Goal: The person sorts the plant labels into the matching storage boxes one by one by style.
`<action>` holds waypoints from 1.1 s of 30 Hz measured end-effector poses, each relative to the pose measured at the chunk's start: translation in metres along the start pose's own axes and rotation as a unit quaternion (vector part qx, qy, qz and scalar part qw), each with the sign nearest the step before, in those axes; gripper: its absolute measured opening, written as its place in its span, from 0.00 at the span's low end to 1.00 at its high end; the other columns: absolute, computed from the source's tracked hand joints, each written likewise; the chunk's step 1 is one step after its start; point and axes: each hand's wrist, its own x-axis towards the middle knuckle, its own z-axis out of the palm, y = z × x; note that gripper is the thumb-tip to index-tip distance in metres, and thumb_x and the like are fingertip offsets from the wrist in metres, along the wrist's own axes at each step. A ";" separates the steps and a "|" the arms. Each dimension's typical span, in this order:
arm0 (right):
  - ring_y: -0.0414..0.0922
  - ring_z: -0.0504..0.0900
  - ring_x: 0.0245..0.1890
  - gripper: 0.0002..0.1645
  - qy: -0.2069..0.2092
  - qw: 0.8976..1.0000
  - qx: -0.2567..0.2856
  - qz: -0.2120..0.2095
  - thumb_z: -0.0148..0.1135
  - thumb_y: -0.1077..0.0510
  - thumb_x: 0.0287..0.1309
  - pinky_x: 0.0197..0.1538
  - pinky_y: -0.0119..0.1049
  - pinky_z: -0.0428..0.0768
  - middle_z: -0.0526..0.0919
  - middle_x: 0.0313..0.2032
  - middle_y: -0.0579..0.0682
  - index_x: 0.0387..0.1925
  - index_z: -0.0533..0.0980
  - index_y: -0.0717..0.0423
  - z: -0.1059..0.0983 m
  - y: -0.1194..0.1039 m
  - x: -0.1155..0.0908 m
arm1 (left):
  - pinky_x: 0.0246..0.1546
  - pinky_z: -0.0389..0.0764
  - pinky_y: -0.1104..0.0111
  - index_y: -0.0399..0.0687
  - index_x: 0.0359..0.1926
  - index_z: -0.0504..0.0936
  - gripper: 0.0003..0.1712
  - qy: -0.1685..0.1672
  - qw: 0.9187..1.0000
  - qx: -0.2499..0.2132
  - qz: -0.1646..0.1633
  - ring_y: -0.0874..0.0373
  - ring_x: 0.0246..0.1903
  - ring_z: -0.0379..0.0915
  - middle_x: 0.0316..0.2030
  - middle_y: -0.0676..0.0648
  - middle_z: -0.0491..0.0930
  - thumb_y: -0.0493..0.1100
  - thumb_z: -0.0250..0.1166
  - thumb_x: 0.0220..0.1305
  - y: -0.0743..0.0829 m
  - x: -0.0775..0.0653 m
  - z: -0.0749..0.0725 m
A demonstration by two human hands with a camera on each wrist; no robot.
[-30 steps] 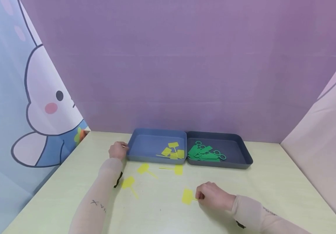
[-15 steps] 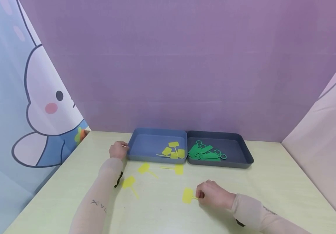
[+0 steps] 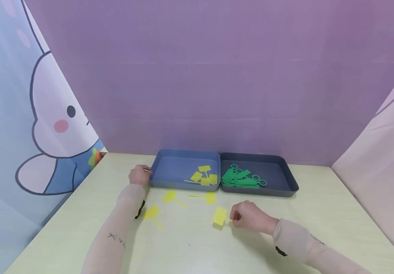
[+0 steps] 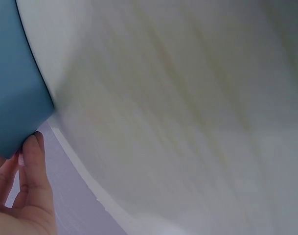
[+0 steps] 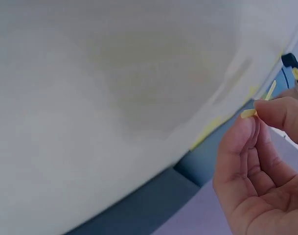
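My right hand (image 3: 253,217) pinches the thin stem of a yellow T-shaped plant label (image 3: 220,216) between thumb and forefinger. The label's flat head points left, raised over the table with a shadow below it. In the right wrist view, the stem's end (image 5: 248,113) pokes out from the fingertips. My left hand (image 3: 139,175) grips the left side of the blue tray (image 3: 183,186); the left wrist view has the fingers (image 4: 35,161) at the tray's corner. Several yellow labels (image 3: 204,168) lie in the blue tray's right part.
Three more yellow labels lie on the table before the blue tray: one on the left (image 3: 152,213), one beyond it (image 3: 169,196) and one by the tray's front (image 3: 211,198). A dark grey tray (image 3: 272,192) with several green ring-ended tags (image 3: 246,182) adjoins the blue one.
My right hand has lifted the yellow plant label off the table and moved it slightly toward the trays. The left hand keeps its place at the blue tray.
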 end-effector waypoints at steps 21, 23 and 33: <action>0.34 0.74 0.24 0.04 0.032 0.999 -0.013 0.037 0.63 0.65 0.48 0.30 0.28 0.75 0.81 0.25 0.44 0.30 0.81 0.59 -0.039 0.002 0.026 | 0.45 0.73 0.51 0.38 0.48 0.80 0.16 -0.001 1.000 -0.005 0.004 0.41 0.42 0.76 0.44 0.37 0.81 0.40 0.57 0.62 0.004 -0.002 -0.003; 0.35 0.74 0.24 0.05 0.032 0.999 -0.009 0.042 0.63 0.65 0.48 0.31 0.30 0.76 0.82 0.26 0.45 0.30 0.81 0.59 -0.041 0.003 0.030 | 0.45 0.73 0.51 0.38 0.48 0.80 0.16 -0.002 1.000 -0.006 0.004 0.41 0.42 0.76 0.44 0.37 0.81 0.40 0.57 0.62 0.004 -0.002 -0.003; 0.38 0.78 0.27 0.07 0.046 0.997 -0.008 0.062 0.63 0.65 0.48 0.35 0.35 0.79 0.83 0.28 0.47 0.32 0.81 0.61 -0.048 0.008 0.050 | 0.47 0.73 0.51 0.37 0.45 0.81 0.14 -0.001 1.000 -0.008 0.001 0.39 0.44 0.74 0.44 0.36 0.80 0.40 0.58 0.61 0.000 0.002 0.000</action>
